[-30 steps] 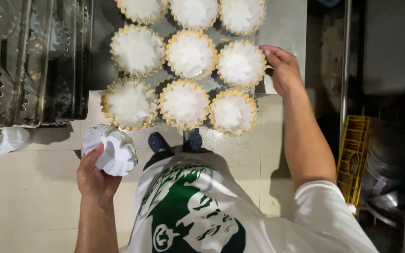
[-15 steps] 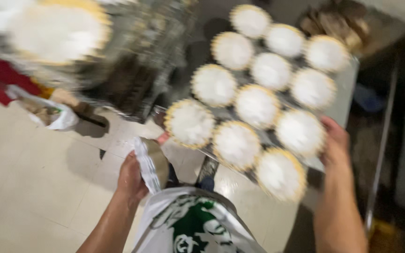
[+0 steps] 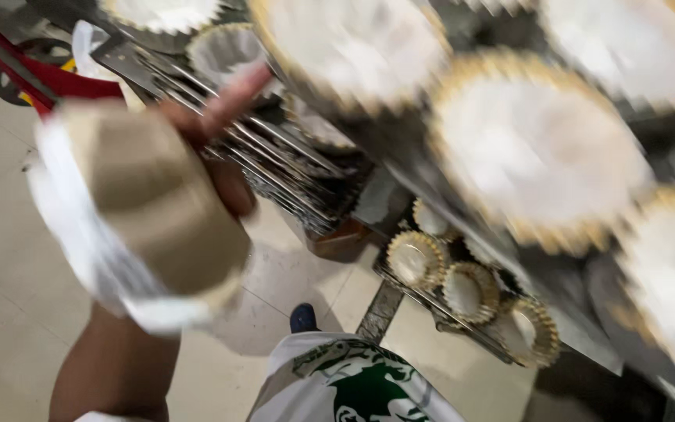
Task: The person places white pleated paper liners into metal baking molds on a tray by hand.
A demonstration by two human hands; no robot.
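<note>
My left hand (image 3: 220,148) is raised close to the camera, holding a stack of tan paper liners wrapped in white (image 3: 138,211); one finger points toward the rack. A tray (image 3: 564,328) of white-filled cups with gold frilled edges (image 3: 533,148) fills the upper right, blurred and very near. My right hand is out of view. More gold-edged cups (image 3: 470,289) sit on a lower shelf beneath the tray.
A metal wire rack (image 3: 275,172) with shelves stands ahead. A red object (image 3: 48,78) lies at the upper left. The floor is pale tile (image 3: 9,297). My dark shoe (image 3: 303,318) shows above my white shirt with a green print (image 3: 353,383).
The view swung left and closer to the rack. My left hand rose with the liner stack toward the camera. The tray now fills the upper right, and my right hand left the view.
</note>
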